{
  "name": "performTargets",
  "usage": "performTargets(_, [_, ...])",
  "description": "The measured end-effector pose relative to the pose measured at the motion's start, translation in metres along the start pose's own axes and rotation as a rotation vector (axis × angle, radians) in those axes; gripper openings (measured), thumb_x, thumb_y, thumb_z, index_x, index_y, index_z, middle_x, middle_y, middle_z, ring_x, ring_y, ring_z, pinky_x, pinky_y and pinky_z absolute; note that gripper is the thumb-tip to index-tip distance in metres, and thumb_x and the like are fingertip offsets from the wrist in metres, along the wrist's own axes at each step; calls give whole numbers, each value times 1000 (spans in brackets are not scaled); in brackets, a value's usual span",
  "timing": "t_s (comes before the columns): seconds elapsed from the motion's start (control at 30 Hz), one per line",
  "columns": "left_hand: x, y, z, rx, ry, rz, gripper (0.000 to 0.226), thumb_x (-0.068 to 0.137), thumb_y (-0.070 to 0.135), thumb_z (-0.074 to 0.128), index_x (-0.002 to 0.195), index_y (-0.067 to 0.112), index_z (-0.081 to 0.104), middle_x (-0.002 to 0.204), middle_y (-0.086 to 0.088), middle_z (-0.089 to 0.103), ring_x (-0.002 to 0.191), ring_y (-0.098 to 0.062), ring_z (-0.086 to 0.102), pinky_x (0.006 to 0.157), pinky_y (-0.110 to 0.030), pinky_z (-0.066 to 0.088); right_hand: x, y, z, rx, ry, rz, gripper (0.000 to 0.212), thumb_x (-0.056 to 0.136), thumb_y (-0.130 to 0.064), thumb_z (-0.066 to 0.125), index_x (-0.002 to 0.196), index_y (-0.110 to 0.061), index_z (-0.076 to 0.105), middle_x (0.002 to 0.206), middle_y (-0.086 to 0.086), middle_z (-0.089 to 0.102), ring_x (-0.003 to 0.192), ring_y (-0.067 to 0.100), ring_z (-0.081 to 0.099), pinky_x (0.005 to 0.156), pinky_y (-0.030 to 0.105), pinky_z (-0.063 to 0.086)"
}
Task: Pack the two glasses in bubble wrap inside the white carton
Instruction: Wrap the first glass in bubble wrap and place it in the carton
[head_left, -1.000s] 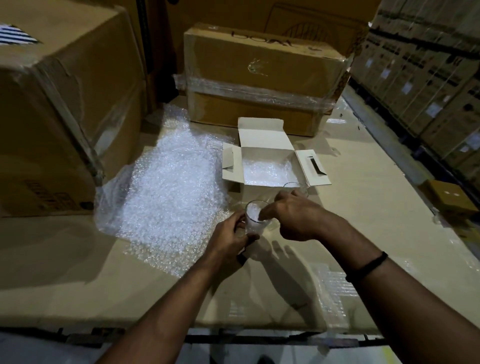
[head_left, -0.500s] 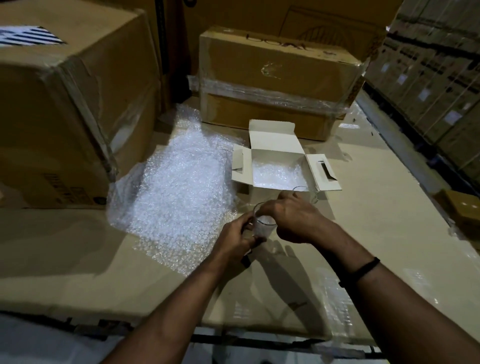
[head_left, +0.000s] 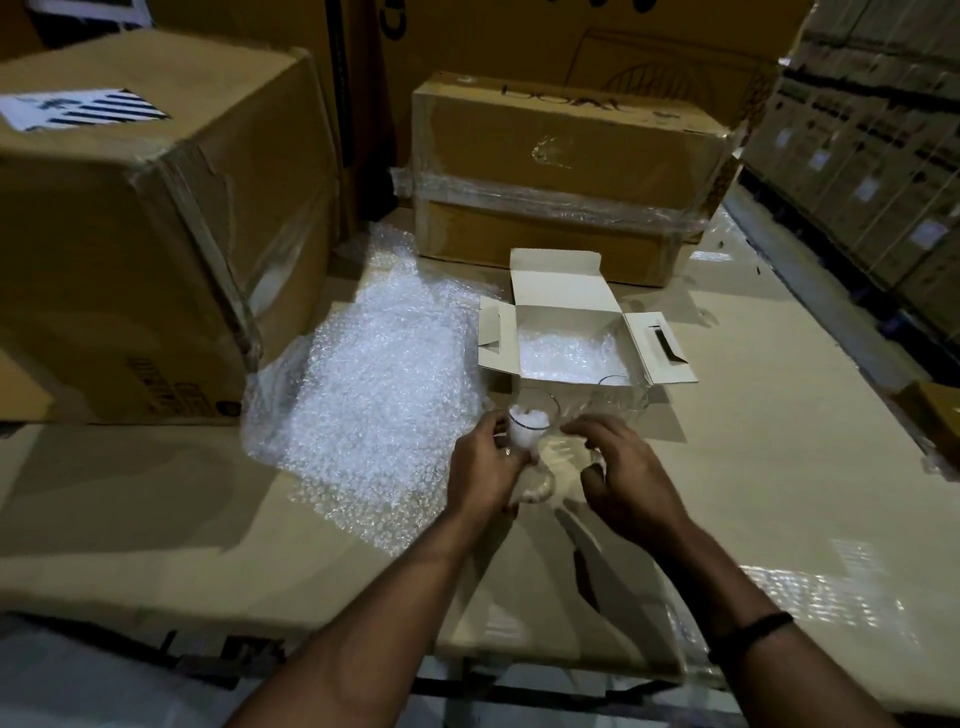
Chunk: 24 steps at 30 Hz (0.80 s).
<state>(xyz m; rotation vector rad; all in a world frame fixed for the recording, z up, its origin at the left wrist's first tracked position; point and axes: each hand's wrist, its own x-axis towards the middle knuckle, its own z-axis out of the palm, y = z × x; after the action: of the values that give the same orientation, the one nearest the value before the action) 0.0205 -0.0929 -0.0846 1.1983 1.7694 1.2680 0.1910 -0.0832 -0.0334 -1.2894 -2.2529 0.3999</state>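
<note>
The left hand (head_left: 485, 470) grips a clear glass (head_left: 545, 413) stuffed with a bubble wrap wad (head_left: 522, 431), near the middle of the cardboard worktop (head_left: 779, 441). The right hand (head_left: 631, 483) pinches a loose wrap piece (head_left: 563, 467) beside it. The second glass (head_left: 622, 396) stands bare just before the open white carton (head_left: 558, 291). First glass is being padded; wrapping its outside likely follows.

A wide head-worn camera looks forward and down. It sits close above the tabletop (head_left: 779, 467), facing stacked boxes (head_left: 561, 171).
</note>
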Motion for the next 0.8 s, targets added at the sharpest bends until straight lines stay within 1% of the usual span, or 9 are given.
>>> performTargets(0.13, [5, 0, 0, 53, -21, 16, 57, 66, 18, 88, 118, 20, 66, 102, 5, 74, 90, -8, 69, 81, -28, 57, -24, 22, 41, -36, -74, 79, 43, 82, -15, 58, 124, -8, 61, 127, 11, 60, 118, 30, 55, 99, 30, 40])
performTargets(0.27, [4, 5, -10, 54, -103, 41, 61, 70, 5, 84, 124, 22, 62, 109, 10, 68, 93, -7, 65, 74, -8, 48, -31, 23, 68, -173, -132, 73, 48, 90, -33, 52, 132, -11, 57, 140, 11, 53, 131, 28, 45, 110, 36, 35])
performTargets(0.37, [4, 10, -37, 136, 85, 50, 53, 85, 0, 70, 133, 17, 58, 120, 8, 61, 87, 2, 57, 69, 0, 40, -28, 26, 72, -238, -145, 65, 50, 90, -38, 49, 130, -9, 59, 138, 12, 55, 129, 30, 49, 108, 39, 39])
performTargets(0.4, [5, 11, -48, 262, 168, 88, 46, 87, 9, 70, 132, 18, 59, 125, 6, 61, 94, -2, 56, 78, -4, 40, -28, 27, 73, -245, -142, 62, 50, 90, -39, 49, 130, -9, 59, 137, 12, 56, 128, 30, 50, 107, 39, 40])
performTargets(0.47, [13, -3, -69, 655, 181, 115, 46, 87, 37, 69, 131, 25, 61, 136, 5, 56, 119, -17, 48, 97, -29, 34, -28, 26, 74, -260, -123, 47, 49, 90, -37, 50, 127, -8, 61, 134, 13, 58, 125, 30, 52, 105, 38, 42])
performTargets(0.5, [18, -12, -78, 820, 125, 83, 46, 86, 46, 66, 129, 28, 62, 138, 6, 53, 124, -21, 43, 99, -37, 29, -29, 25, 73, -261, -111, 46, 47, 89, -36, 50, 126, -8, 62, 133, 13, 59, 123, 30, 53, 104, 38, 43])
performTargets(0.57, [23, -25, -89, 944, 49, 50, 33, 88, 44, 62, 116, 30, 69, 132, 6, 56, 121, -23, 44, 96, -40, 27, -28, 22, 72, -255, -86, 44, 46, 89, -35, 51, 123, -7, 63, 130, 14, 61, 121, 30, 55, 101, 39, 44])
performTargets(0.67, [25, -24, -97, 808, 179, 138, 20, 94, 32, 57, 95, 25, 76, 116, 7, 66, 110, -24, 52, 88, -38, 26, -29, 23, 74, -257, -59, 21, 44, 88, -33, 53, 121, -6, 64, 127, 14, 63, 119, 31, 57, 99, 39, 46])
performTargets(0.8, [25, -16, -109, 510, 369, 140, 22, 99, 26, 54, 103, 17, 73, 119, 1, 67, 111, -27, 55, 88, -35, 24, -31, 25, 75, -250, -11, -11, 39, 87, -30, 57, 117, -6, 66, 124, 14, 65, 115, 31, 59, 96, 38, 47])
